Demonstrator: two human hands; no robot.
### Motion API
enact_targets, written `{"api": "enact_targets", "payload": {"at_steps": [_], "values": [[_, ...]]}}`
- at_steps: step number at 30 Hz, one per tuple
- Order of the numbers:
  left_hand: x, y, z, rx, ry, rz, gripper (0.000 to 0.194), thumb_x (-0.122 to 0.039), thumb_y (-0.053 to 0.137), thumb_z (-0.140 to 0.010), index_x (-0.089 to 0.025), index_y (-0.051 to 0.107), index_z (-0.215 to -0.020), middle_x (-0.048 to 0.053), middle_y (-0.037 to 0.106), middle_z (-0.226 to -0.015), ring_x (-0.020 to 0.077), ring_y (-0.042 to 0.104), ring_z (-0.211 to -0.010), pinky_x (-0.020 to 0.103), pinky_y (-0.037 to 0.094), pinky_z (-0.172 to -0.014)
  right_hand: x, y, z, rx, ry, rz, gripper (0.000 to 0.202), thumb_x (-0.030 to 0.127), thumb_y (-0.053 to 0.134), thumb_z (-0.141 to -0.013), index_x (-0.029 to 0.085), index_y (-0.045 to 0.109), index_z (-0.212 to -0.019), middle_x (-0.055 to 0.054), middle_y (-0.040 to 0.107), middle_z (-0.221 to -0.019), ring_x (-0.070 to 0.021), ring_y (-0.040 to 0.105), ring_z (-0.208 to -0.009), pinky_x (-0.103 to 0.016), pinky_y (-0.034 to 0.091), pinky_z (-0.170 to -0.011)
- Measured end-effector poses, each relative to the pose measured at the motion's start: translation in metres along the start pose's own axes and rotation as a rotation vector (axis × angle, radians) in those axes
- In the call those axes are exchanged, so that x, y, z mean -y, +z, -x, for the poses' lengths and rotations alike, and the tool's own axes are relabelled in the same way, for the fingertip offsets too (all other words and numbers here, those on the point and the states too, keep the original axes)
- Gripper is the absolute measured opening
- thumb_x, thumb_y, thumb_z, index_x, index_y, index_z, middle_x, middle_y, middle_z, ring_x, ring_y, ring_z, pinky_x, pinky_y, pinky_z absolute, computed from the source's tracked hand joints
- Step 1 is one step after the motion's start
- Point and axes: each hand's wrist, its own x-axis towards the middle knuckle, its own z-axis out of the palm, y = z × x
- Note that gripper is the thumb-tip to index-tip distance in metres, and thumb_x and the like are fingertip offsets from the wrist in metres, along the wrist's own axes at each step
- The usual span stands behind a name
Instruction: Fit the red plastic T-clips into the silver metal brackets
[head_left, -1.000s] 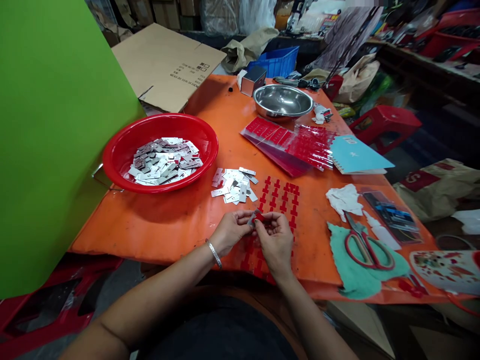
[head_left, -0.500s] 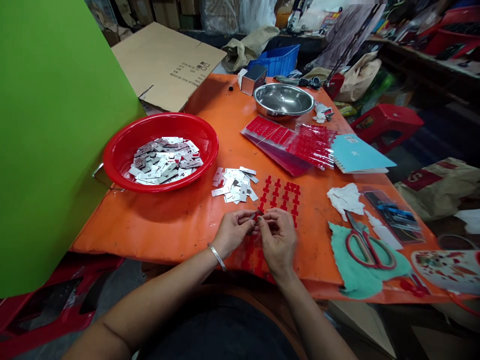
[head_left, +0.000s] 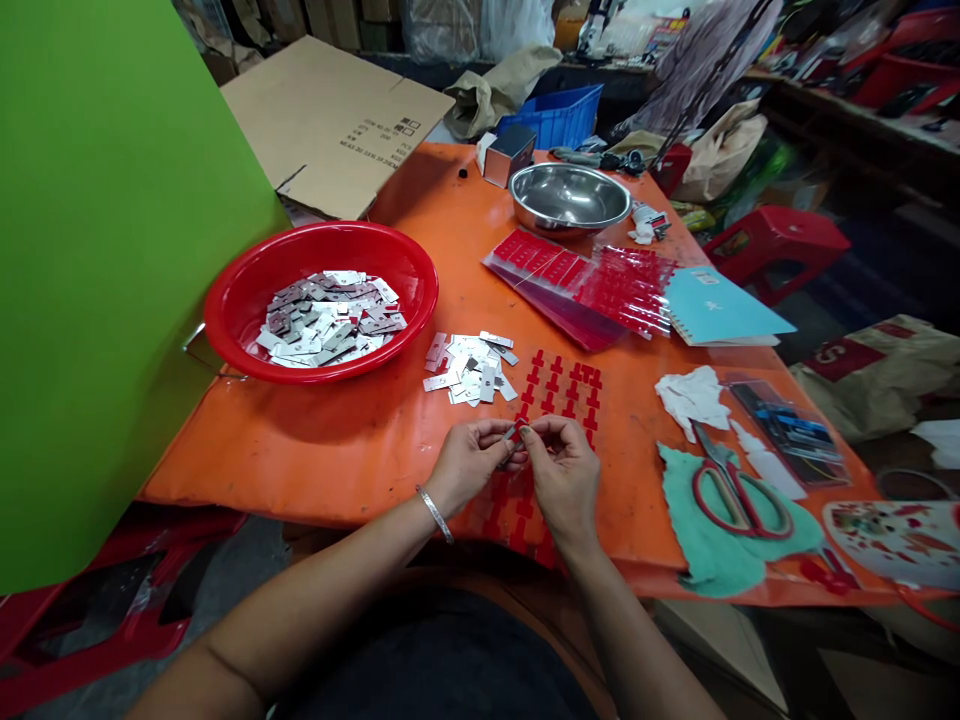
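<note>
My left hand (head_left: pixel 466 465) pinches a small metal plate (head_left: pixel 511 436) between thumb and fingers. Against the plate's upper end, my right hand (head_left: pixel 566 480) presses a small red sticker (head_left: pixel 520 426) with its thumb and fingertips. Both hands meet over a sheet of red T-shaped stickers (head_left: pixel 570 408), which lies on the table and is partly covered by them. Just beyond the left hand lies a loose pile of metal plates (head_left: pixel 472 370). Many more such plates fill the bottom of a red basin (head_left: pixel 225 335) at the left.
Stacked red sticker sheets (head_left: pixel 540 262), a light-blue notebook (head_left: pixel 724 305) and a steel bowl (head_left: pixel 570 222) stand farther back on the orange table (head_left: pixel 337 450). Scissors (head_left: pixel 739 500) rest on a green cloth (head_left: pixel 690 545) at right. A green panel (head_left: pixel 112 250) borders the left.
The right fingers have shifted slightly on the plate, and more of the red sticker shows at its end. The left hand keeps its hold in nearly the same place.
</note>
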Motion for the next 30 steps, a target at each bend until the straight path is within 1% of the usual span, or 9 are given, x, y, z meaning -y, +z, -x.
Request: {"api": "enact_targets", "payload": {"at_steps": [6,10,15,19,22,25,28,30], "values": [[-0.0006,0.0,0.0007,0.007,0.017,-0.007,0.018,-0.015,0.067,-0.07,-0.008,0.066,-0.087,0.005,0.069,-0.07,0.0104,0.063,-0.058,0.023,0.052,-0.066,0.0049,0.0005,-0.0003,0.008,0.027,-0.061,0.016,0.031,0.064,-0.077,0.018,0.055,-0.079,0.001,0.054,-0.076,-0.01,0.057,-0.055,-0.023,0.053,-0.05],[0.0002,0.001,0.0017,-0.002,0.025,-0.009,0.017,-0.015,0.066,-0.07,-0.008,0.066,-0.086,0.005,0.069,-0.071,0.0107,0.063,-0.058,0.024,0.052,-0.067,0.0067,0.0002,-0.0021,0.006,0.057,-0.09,0.017,0.031,0.066,-0.075,0.017,0.055,-0.077,0.002,0.056,-0.072,-0.0103,0.056,-0.054,-0.023,0.052,-0.049],[0.0044,0.0037,0.0015,-0.027,0.105,0.003,0.022,-0.019,0.066,-0.07,-0.01,0.067,-0.09,0.006,0.069,-0.078,0.0124,0.064,-0.065,0.025,0.052,-0.067,0.0092,-0.0003,-0.0063,0.001,0.119,-0.15,0.02,0.032,0.068,-0.072,0.017,0.055,-0.077,0.002,0.057,-0.069,-0.0113,0.056,-0.055,-0.025,0.052,-0.051],[0.0037,0.0054,0.0009,-0.017,0.14,-0.013,0.026,-0.022,0.068,-0.069,-0.01,0.068,-0.092,0.007,0.069,-0.08,0.0132,0.063,-0.067,0.026,0.051,-0.068,0.01,-0.0001,-0.0071,-0.006,0.127,-0.18,0.023,0.033,0.069,-0.07,0.018,0.054,-0.078,0.001,0.056,-0.073,-0.0121,0.056,-0.059,-0.026,0.052,-0.054],[0.0017,0.0061,0.0006,0.008,0.126,0.016,0.028,-0.025,0.071,-0.066,-0.01,0.068,-0.09,0.006,0.069,-0.079,0.0131,0.063,-0.066,0.026,0.051,-0.068,0.009,0.0013,-0.0039,-0.031,0.127,-0.152,0.025,0.034,0.069,-0.07,0.018,0.053,-0.081,0.001,0.054,-0.073,-0.0124,0.055,-0.061,-0.026,0.051,-0.053],[0.0013,0.0059,0.0006,0.0,0.079,0.057,0.033,-0.028,0.074,-0.063,-0.01,0.067,-0.089,0.006,0.069,-0.075,0.0133,0.063,-0.065,0.026,0.05,-0.067,0.0084,0.0034,-0.0008,-0.048,0.145,-0.101,0.031,0.034,0.07,-0.069,0.02,0.051,-0.088,0.004,0.051,-0.068,-0.0105,0.051,-0.056,-0.023,0.049,-0.05],[0.0022,0.0047,0.0012,-0.009,0.03,0.071,0.035,-0.029,0.077,-0.06,-0.009,0.066,-0.087,0.006,0.068,-0.075,0.0119,0.062,-0.061,0.026,0.05,-0.066,0.0093,0.0033,-0.0022,-0.093,0.155,-0.159,0.047,0.028,0.075,-0.062,0.021,0.046,-0.098,0.005,0.052,-0.075,-0.0083,0.049,-0.052,-0.022,0.048,-0.046],[0.0024,0.0038,0.002,-0.006,0.018,0.07,0.035,-0.029,0.077,-0.059,-0.009,0.066,-0.086,0.005,0.068,-0.076,0.0105,0.061,-0.058,0.025,0.05,-0.065,0.01,0.0014,-0.0048,-0.062,0.196,-0.225,0.05,0.028,0.078,-0.058,0.021,0.048,-0.098,0.003,0.055,-0.079,-0.009,0.053,-0.055,-0.022,0.049,-0.048]]}}
